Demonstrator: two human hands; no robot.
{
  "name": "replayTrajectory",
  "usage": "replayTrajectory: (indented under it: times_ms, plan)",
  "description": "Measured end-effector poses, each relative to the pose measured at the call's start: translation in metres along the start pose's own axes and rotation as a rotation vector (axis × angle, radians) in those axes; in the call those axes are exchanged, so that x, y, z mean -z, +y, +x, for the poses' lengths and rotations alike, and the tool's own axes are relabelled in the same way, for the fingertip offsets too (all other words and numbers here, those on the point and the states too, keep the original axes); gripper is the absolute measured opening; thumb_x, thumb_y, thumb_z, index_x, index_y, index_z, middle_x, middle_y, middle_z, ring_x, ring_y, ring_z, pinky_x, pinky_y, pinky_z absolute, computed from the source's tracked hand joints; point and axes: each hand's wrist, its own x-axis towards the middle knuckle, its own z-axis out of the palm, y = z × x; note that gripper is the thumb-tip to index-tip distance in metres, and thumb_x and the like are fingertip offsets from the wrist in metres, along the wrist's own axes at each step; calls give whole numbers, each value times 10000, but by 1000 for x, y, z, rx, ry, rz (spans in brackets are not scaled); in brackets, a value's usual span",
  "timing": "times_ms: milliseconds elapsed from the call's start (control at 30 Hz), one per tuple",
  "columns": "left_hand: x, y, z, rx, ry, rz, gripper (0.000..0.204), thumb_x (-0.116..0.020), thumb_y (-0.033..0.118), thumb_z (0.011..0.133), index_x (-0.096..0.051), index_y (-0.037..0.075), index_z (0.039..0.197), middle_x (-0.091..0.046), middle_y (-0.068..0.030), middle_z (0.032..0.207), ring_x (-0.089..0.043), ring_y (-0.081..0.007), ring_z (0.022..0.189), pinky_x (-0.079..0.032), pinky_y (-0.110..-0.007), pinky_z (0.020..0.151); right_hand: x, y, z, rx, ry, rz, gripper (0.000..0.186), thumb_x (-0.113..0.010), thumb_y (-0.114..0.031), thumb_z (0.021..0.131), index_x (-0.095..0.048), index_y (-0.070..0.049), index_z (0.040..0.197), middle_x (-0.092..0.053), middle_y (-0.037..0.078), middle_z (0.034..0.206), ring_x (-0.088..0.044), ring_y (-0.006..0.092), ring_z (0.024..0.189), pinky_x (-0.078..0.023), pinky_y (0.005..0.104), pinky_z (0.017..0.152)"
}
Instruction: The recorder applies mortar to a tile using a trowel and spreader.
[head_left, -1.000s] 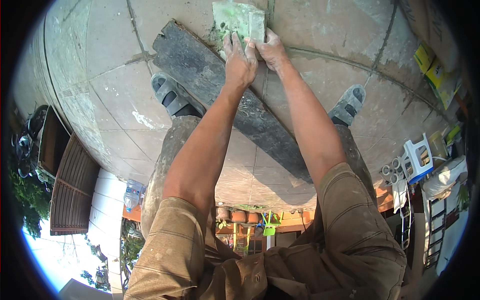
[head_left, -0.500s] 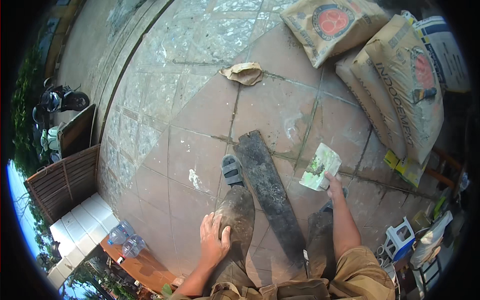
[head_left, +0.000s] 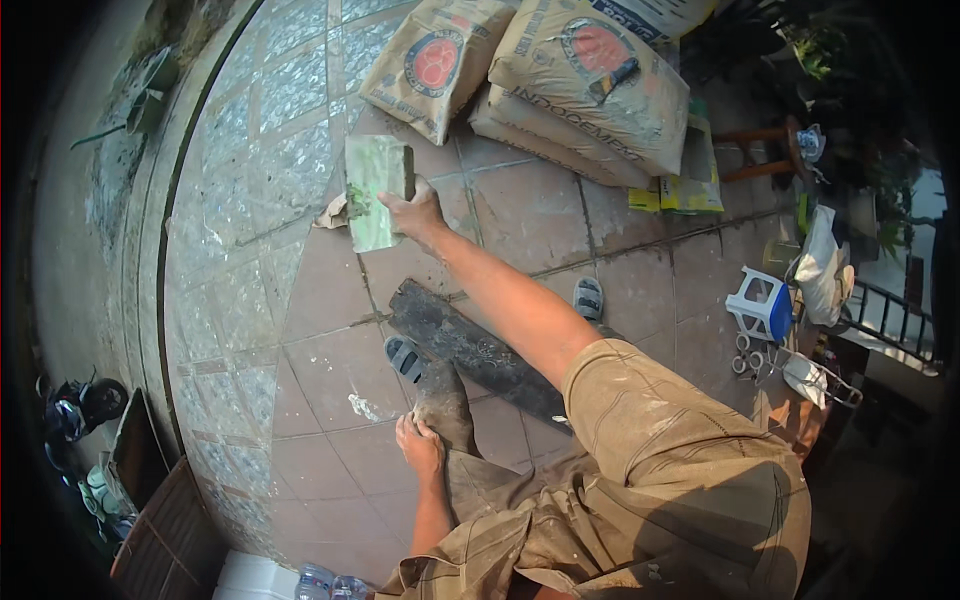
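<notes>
My right arm stretches out ahead, and my right hand [head_left: 418, 212] grips a rectangular slab [head_left: 372, 195] by its near right edge. The slab is whitish with green stains, and its darker side edge shows its thickness. My fingers behind it are hidden. My left hand [head_left: 421, 446] rests on my left knee, holding nothing, its fingers apart and curved over the trouser cloth. Between my feet a dark, worn plank [head_left: 478, 345] lies on the tiled floor. A crumpled brown paper piece [head_left: 332, 213] shows partly beside the slab.
Brown paper cement bags [head_left: 590, 105] are piled ahead, with a dark brush-like tool [head_left: 613, 80] on top. At right stand a white and blue stool [head_left: 758, 303] and a white sack [head_left: 818, 258]. Plastic bottles [head_left: 318, 582] are at the lower left; motorbikes [head_left: 80, 415] at far left.
My right hand has swung the slab forward and to the left, away from my right foot. My view has turned; my left hand stays on the knee.
</notes>
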Motion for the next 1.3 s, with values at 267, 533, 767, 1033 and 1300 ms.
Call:
replayTrajectory:
  times_ms: [267,533,767,1033,1300]
  plan:
    - [-22,51,-46,93,149,-184,184,-572,149,881,-660,-9,913,-662,-159,881,-640,-251,783,-505,-365,736,411,114,-33,-256,633,373,413,-693,-121,840,-555,15,1206,-616,108,1152,-605,218,997,-501,356,825]
    - [-59,155,-48,165,-182,-333,206,-587,157,898,-675,-2,995,-673,-109,839,-639,-189,801,-501,-310,757,543,2,123,-163,540,370,480,-647,-176,886,-467,-1,1294,-563,139,1202,-580,264,1043,-512,404,822]
    - [-26,208,-47,233,-371,-590,129,-588,131,913,-640,13,925,-631,-41,756,-558,-107,654,-460,-279,612,476,56,25,-118,264,-370,209,-557,-115,856,-685,7,966,-685,97,707,-639,133,696,-500,282,647]
    - [67,116,8,37,-74,-649,185,-529,51,828,-641,8,969,-623,-62,737,-589,-146,689,-476,-292,655,437,221,-213,-862,-235,-261,549,-602,-385,891,-544,-41,1315,-578,177,1285,-539,325,1183,-428,396,967]
    - [191,-99,91,571,-51,-993,107,-558,120,883,-635,47,878,-632,-68,747,-605,-144,610,-474,-287,496,272,25,-244,-504,-49,-429,251,-623,-182,884,-663,-4,1056,-670,69,889,-615,179,721,-491,342,634]
